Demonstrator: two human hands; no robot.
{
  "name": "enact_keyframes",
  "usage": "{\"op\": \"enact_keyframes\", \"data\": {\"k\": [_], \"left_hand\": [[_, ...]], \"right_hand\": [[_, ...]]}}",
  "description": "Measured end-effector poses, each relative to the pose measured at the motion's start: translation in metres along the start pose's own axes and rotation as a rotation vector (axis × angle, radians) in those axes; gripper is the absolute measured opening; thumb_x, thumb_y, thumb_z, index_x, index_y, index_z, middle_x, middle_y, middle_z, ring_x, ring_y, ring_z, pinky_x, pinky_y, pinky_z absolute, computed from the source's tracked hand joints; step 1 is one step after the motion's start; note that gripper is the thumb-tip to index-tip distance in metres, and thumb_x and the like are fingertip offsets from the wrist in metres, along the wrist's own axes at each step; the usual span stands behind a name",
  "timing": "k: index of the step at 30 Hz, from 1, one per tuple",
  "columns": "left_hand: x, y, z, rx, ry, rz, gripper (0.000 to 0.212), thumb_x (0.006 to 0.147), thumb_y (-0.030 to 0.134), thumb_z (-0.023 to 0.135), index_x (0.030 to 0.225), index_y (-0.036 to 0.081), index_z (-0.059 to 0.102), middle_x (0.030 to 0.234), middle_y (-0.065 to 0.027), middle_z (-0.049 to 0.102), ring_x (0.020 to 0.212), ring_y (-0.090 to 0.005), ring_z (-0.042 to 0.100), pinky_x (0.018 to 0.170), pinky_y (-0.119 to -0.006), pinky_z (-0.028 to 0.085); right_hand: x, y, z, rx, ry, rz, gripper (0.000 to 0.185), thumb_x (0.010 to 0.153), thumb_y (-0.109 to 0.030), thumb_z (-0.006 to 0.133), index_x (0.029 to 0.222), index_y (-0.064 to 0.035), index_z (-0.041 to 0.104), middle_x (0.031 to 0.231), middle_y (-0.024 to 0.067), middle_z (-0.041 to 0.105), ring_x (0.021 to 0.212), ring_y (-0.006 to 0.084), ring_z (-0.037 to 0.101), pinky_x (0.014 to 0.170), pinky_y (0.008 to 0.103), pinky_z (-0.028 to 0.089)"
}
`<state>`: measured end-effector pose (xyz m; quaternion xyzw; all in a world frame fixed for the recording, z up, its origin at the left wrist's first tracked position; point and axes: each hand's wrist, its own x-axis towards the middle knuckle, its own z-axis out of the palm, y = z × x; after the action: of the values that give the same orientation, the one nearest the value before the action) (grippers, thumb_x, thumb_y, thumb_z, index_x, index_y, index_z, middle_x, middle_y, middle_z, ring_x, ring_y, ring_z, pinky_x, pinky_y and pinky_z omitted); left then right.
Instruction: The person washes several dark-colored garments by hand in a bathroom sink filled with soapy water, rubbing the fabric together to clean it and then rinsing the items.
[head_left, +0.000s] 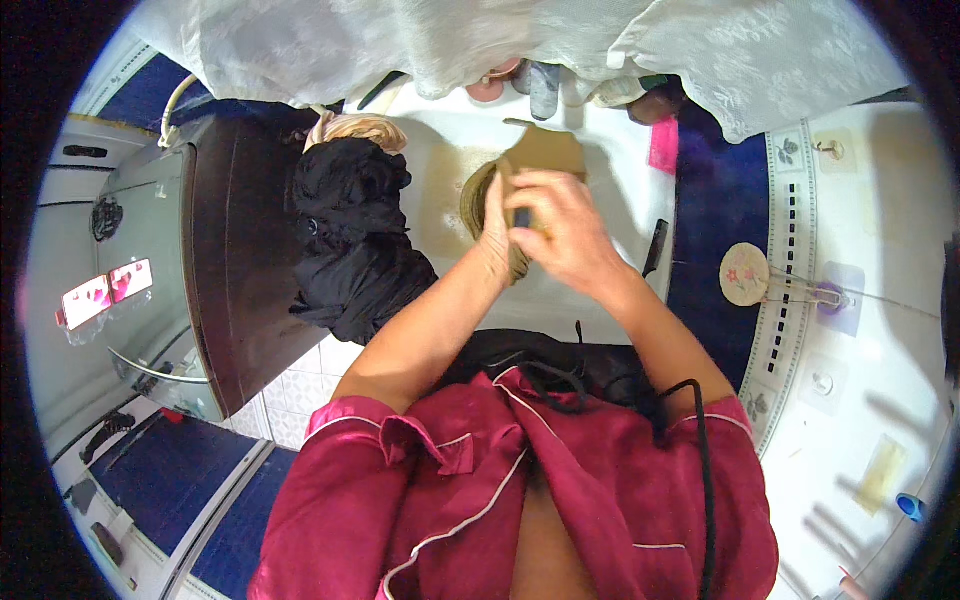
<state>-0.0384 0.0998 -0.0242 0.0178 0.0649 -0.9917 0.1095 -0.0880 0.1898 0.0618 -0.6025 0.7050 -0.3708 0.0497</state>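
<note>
Over a white basin (600, 300), my hands are close together on an olive-tan cloth (551, 146). My left hand (495, 217) is seen edge-on, its fingers pointing away from me, with folds of the cloth around it. My right hand (559, 225) is a little blurred, its fingers and thumb curled towards the left hand. A small dark patch (523, 217) shows between its fingers and thumb; I cannot tell what it is. The cloth spreads flat beyond my fingers and hangs in folds below the left hand.
Wadded black cloth (352, 225) lies over the left side, a cream cloth (367, 131) behind it. Bottles (544, 90) line the back under a white curtain (450, 45). A black comb (657, 244) lies on the right rim near a pink item (663, 146). A dark-sided appliance (240, 247) stands left.
</note>
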Motion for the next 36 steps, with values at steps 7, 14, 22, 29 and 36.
{"op": "enact_keyframes", "data": {"k": [7,14,22,29,36], "left_hand": [[0.002,-0.010,0.029,0.179,0.219,-0.041,0.045,0.086,0.039,0.032,0.120,0.011,0.039,0.118,-0.0102,0.045,0.107,-0.0244,0.045,0.093,-0.037,0.035],[-0.001,-0.020,0.030,0.304,0.212,0.018,0.051,0.084,0.046,0.032,0.121,0.012,0.038,0.119,-0.0092,0.044,0.108,-0.0232,0.044,0.092,-0.035,0.036],[-0.005,-0.016,0.020,-0.036,0.189,-0.208,0.044,0.085,0.041,0.034,0.117,0.011,0.042,0.115,-0.0112,0.047,0.102,-0.0232,0.049,0.086,-0.035,0.041],[-0.010,-0.015,0.032,0.069,0.348,-0.217,0.043,0.085,0.038,0.036,0.117,0.008,0.043,0.113,-0.0114,0.049,0.103,-0.0226,0.048,0.088,-0.035,0.038],[-0.007,-0.026,0.041,-0.040,0.406,-0.253,0.043,0.087,0.035,0.034,0.120,0.008,0.040,0.116,-0.0126,0.045,0.111,-0.0230,0.040,0.097,-0.036,0.028]], "right_hand": [[0.021,0.033,0.021,-0.132,0.074,0.111,0.020,0.079,-0.026,0.048,0.088,-0.0121,0.058,0.104,0.0062,0.053,0.106,0.0236,0.045,0.092,0.0404,0.029],[0.017,0.051,0.009,-0.248,-0.081,0.046,0.027,0.084,-0.023,0.042,0.104,-0.0098,0.054,0.114,0.0071,0.049,0.111,0.0223,0.043,0.095,0.0435,0.026],[-0.003,0.030,0.016,-0.116,-0.079,-0.091,0.028,0.082,-0.025,0.044,0.102,-0.0105,0.056,0.112,0.0092,0.050,0.109,0.0259,0.044,0.093,0.0413,0.030],[-0.008,0.007,0.019,-0.012,-0.058,-0.042,0.029,0.083,-0.027,0.043,0.104,-0.0110,0.055,0.109,0.0087,0.052,0.114,0.0233,0.040,0.098,0.0398,0.026],[-0.002,0.059,0.012,-0.005,0.133,0.165,0.026,0.080,-0.023,0.048,0.102,-0.0111,0.056,0.109,0.0098,0.052,0.106,0.0249,0.046,0.093,0.0373,0.031]]}}
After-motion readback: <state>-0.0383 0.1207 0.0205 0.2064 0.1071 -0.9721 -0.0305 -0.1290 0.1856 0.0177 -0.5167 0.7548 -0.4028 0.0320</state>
